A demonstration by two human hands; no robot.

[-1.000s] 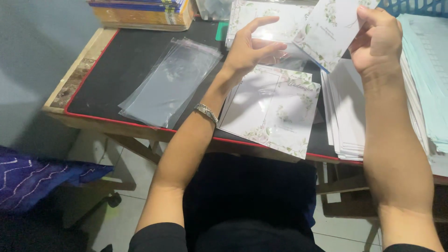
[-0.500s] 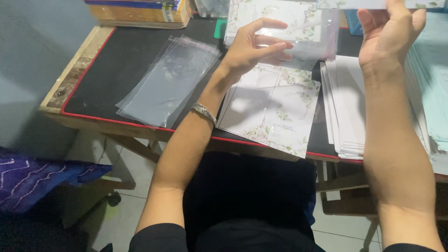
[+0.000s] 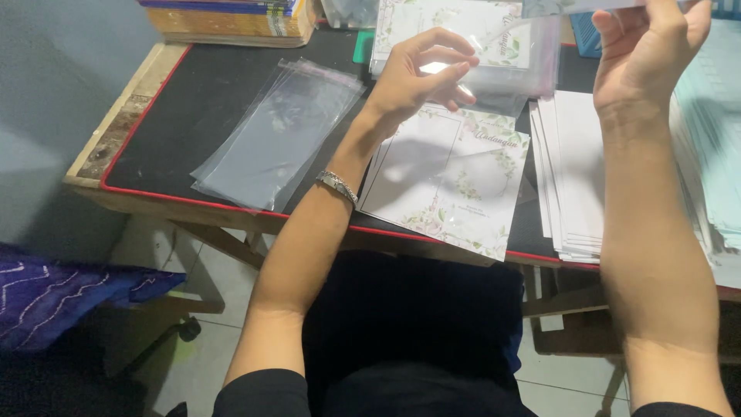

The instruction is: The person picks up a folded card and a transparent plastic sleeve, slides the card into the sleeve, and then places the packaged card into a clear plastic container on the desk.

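My left hand (image 3: 421,73) pinches the lower left edge of a clear plastic sleeve (image 3: 513,66) that holds a white card with a floral border (image 3: 444,27). My right hand (image 3: 644,50) grips the same sleeve at its upper right, near the top of the frame. The sleeve hangs above the desk. Under it a stack of white floral cards (image 3: 455,181) lies on the black desk mat (image 3: 193,100). A silver bracelet (image 3: 337,185) sits on my left wrist.
A pile of empty clear sleeves (image 3: 274,135) lies left of my left arm. White paper sheets (image 3: 575,174) are stacked on the right, pale blue sheets (image 3: 710,116) beyond them. Books (image 3: 231,19) stand at the desk's back. Purple cloth (image 3: 54,289) lies below left.
The card was tilted in my right hand, apart from the left. Now it lies level inside the sleeve, held by both hands, and my right hand has risen.
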